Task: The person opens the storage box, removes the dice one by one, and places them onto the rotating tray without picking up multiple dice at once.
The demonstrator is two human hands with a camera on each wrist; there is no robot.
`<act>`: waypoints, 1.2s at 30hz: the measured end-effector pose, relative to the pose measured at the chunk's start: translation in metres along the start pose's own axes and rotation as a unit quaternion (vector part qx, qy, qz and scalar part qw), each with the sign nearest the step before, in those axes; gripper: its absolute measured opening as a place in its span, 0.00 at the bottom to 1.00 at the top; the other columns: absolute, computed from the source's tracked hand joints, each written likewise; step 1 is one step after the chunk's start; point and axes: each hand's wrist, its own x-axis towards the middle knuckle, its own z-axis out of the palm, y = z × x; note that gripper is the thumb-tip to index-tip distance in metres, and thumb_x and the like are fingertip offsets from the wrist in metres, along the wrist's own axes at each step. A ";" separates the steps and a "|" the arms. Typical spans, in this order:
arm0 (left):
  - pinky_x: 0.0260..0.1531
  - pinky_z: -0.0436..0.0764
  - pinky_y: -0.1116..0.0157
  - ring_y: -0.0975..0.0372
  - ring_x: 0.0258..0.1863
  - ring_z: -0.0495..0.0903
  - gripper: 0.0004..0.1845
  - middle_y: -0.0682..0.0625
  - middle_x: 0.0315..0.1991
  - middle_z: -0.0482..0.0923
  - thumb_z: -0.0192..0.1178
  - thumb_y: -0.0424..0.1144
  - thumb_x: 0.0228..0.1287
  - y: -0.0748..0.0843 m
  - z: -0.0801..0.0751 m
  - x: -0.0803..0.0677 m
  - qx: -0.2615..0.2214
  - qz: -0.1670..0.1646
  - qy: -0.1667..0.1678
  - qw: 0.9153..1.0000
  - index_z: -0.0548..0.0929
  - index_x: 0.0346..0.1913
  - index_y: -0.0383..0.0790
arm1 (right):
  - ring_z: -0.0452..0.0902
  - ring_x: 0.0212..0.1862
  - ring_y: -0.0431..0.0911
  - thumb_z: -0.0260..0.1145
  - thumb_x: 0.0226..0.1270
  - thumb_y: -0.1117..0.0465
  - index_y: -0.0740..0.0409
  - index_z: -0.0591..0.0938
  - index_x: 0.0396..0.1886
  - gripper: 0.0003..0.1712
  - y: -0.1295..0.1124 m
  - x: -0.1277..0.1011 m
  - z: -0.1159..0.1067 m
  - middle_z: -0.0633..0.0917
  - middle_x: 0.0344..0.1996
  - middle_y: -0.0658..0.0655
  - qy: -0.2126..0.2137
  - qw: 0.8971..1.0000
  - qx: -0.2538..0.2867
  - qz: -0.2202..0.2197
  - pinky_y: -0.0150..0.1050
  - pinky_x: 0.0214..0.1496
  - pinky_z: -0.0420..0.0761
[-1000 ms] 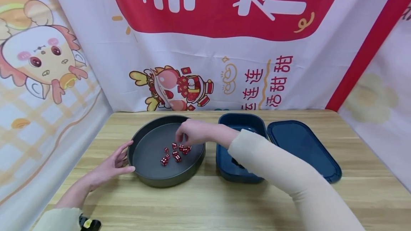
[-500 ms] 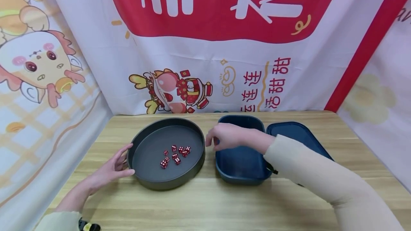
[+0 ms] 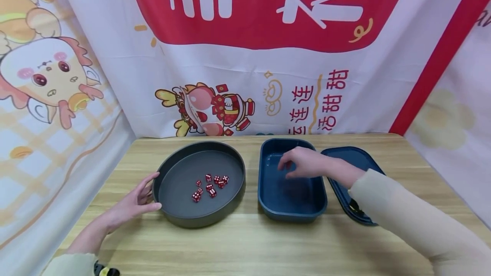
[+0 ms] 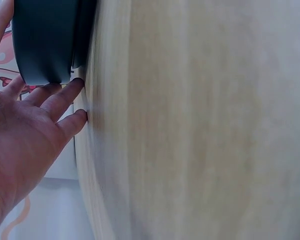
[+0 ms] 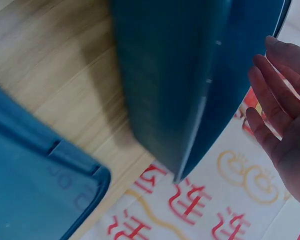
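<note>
My left hand (image 3: pixel 134 201) touches the near-left wall of a round dark grey pan (image 3: pixel 172 208), thumb and fingers spread along its side. Several red dice (image 3: pixel 211 190) with white pips lie loosely grouped in the pan. Above a deep blue rectangular container (image 3: pixel 291 216) hovers my right hand (image 3: pixel 304 163), its thumb and fingers loosely bent and apart. In the right wrist view the fingers (image 5: pixel 272 100) are relaxed beside the container's rim, and I see nothing gripped. The thumb is out of that view, and the hand covers part of the container's inside.
A blue lid (image 3: pixel 349 156) lies flat at the container's right, partly covered by the right forearm. Everything stands on a wood-grain table (image 3: pixel 238 246). A printed cloth backdrop (image 3: pixel 207 63) rises behind the table's far edge.
My right hand has moved rightward, from over the dice in the pan, across the gap, to above the blue container. The left hand stays at the pan.
</note>
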 end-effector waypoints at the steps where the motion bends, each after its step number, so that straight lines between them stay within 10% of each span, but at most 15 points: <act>1: 0.61 0.60 0.38 0.34 0.69 0.51 0.48 0.24 0.72 0.41 0.63 0.37 0.66 0.000 0.000 0.000 -0.001 0.000 0.000 1.000 0.40 0.78 0.46 | 0.79 0.42 0.43 0.73 0.60 0.61 0.54 0.86 0.46 0.13 0.004 -0.002 0.000 0.85 0.41 0.48 0.003 1.000 0.003 0.008 0.36 0.44 0.80; 36: 0.62 0.56 0.38 0.33 0.69 0.47 0.48 0.25 0.73 0.38 0.63 0.36 0.66 0.001 -0.001 0.000 -0.001 0.004 -0.004 1.000 0.40 0.78 0.46 | 0.79 0.43 0.47 0.70 0.60 0.69 0.59 0.82 0.53 0.20 0.066 0.012 0.011 0.83 0.46 0.58 -0.023 0.989 -0.029 0.140 0.46 0.48 0.81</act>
